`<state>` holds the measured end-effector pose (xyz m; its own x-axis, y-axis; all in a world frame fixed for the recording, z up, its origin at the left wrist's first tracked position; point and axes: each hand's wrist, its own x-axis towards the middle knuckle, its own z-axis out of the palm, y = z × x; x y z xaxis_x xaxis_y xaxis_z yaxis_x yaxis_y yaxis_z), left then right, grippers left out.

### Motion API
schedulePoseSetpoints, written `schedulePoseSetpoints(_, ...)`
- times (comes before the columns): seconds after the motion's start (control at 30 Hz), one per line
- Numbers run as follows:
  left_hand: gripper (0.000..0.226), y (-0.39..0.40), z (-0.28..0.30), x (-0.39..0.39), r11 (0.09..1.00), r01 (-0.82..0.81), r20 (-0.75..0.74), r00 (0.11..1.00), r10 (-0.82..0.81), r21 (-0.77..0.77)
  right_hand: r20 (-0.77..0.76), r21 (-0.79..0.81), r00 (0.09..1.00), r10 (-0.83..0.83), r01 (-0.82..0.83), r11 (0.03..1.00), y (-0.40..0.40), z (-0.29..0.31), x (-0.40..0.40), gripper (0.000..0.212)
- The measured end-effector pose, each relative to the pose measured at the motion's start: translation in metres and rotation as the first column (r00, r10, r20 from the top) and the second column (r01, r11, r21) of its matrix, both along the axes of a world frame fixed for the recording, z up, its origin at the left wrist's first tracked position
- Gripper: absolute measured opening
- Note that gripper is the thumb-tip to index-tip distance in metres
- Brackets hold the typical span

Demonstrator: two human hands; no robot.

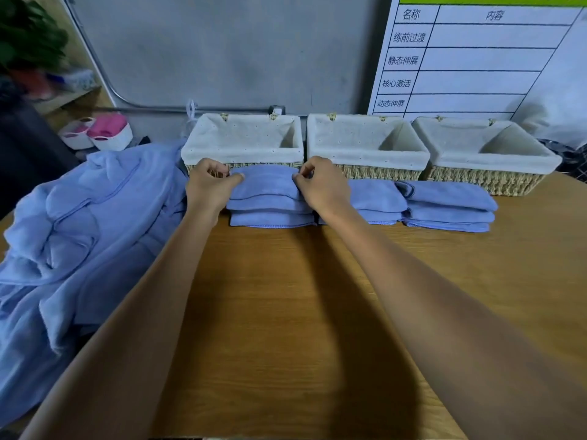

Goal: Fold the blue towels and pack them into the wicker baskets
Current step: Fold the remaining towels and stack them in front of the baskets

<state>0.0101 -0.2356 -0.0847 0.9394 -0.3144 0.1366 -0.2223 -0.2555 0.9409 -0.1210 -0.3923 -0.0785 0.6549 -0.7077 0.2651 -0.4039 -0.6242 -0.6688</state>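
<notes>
Three wicker baskets with white cloth liners stand in a row at the back of the table: left basket (pixel 203 147), middle basket (pixel 368 154), right basket (pixel 489 157). In front of each lies a stack of folded blue towels: left stack (pixel 270 201), middle stack (pixel 378 201), right stack (pixel 451 208). My left hand (pixel 208 184) pinches the left end of the top towel on the left stack. My right hand (pixel 320 182) pinches its right end. A heap of unfolded blue towels (pixel 79 236) covers the table's left side.
The wooden table (pixel 317 296) stretches toward me between my forearms. A white board with a printed chart (pixel 470 58) leans on the wall behind the baskets. White and pink containers (pixel 104 133) and a plant (pixel 28 36) sit at far left.
</notes>
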Motion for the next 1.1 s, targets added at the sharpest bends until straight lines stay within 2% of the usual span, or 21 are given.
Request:
schedulePoseSetpoints(0.23,0.011,-0.007,0.004,0.0,0.998,-0.023,0.002,1.0,0.023,0.056,-0.117,-0.108,0.993,-0.029,0.017,0.994,-0.001,0.008,0.0,0.015)
schedulePoseSetpoints(0.4,0.007,-0.003,-0.002,-0.001,0.996,-0.012,0.053,0.999,0.007,0.087,-0.131,-0.235,0.991,-0.036,0.004,0.972,0.004,0.006,-0.007,0.029)
schedulePoseSetpoints(0.53,0.022,0.012,-0.004,-0.004,1.0,0.017,0.012,1.0,-0.017,-0.008,-0.161,-0.19,0.987,0.008,-0.039,0.981,0.001,0.025,-0.011,0.043)
schedulePoseSetpoints(0.63,0.026,0.031,-0.002,-0.034,0.995,-0.094,0.152,0.984,0.09,0.016,-0.085,-0.222,0.996,-0.016,-0.003,0.975,0.012,0.046,-0.033,0.04)
schedulePoseSetpoints(0.7,0.023,0.043,-0.008,-0.063,0.987,-0.089,0.229,0.972,0.056,0.134,0.034,-0.244,0.999,-0.005,0.013,0.97,0.031,0.054,-0.056,0.028)
schedulePoseSetpoints(0.77,0.016,0.053,-0.017,-0.094,0.942,-0.065,0.295,0.955,-0.037,0.328,0.076,-0.25,0.989,0.129,-0.106,0.962,0.06,0.054,-0.08,0.023)
schedulePoseSetpoints(0.83,0.008,0.062,-0.017,-0.12,0.876,-0.107,0.356,0.931,-0.077,0.47,0.007,-0.27,0.951,0.309,-0.296,0.916,0.096,0.049,-0.102,0.023)
schedulePoseSetpoints(0.9,0.013,0.068,-0.022,-0.14,0.815,-0.096,0.339,0.932,-0.129,0.572,-0.058,-0.268,0.899,0.435,-0.434,0.86,0.13,0.045,-0.117,0.024)
schedulePoseSetpoints(0.93,0.023,0.071,-0.024,-0.15,0.784,-0.063,0.287,0.946,-0.15,0.617,-0.077,-0.244,0.876,0.476,-0.479,0.843,0.144,0.043,-0.121,0.023)
schedulePoseSetpoints(1.0,0.051,0.079,-0.027,-0.164,0.853,0.051,0.201,0.963,-0.18,0.519,-0.086,-0.185,0.845,0.528,-0.534,0.825,0.161,0.04,-0.126,0.023)
schedulePoseSetpoints(1.03,0.051,0.081,-0.031,-0.164,0.868,0.038,0.232,0.957,-0.173,0.494,-0.083,-0.157,0.837,0.541,-0.547,0.822,0.165,0.037,-0.127,0.023)
schedulePoseSetpoints(1.07,0.041,0.083,-0.029,-0.164,0.863,0.056,0.233,0.952,-0.197,0.502,-0.084,-0.127,0.83,0.551,-0.558,0.82,0.166,0.033,-0.127,0.023)
schedulePoseSetpoints(1.1,0.03,0.087,-0.023,-0.162,0.817,0.087,0.238,0.934,-0.265,0.57,-0.09,-0.094,0.824,0.559,-0.566,0.819,0.164,0.028,-0.126,0.023)
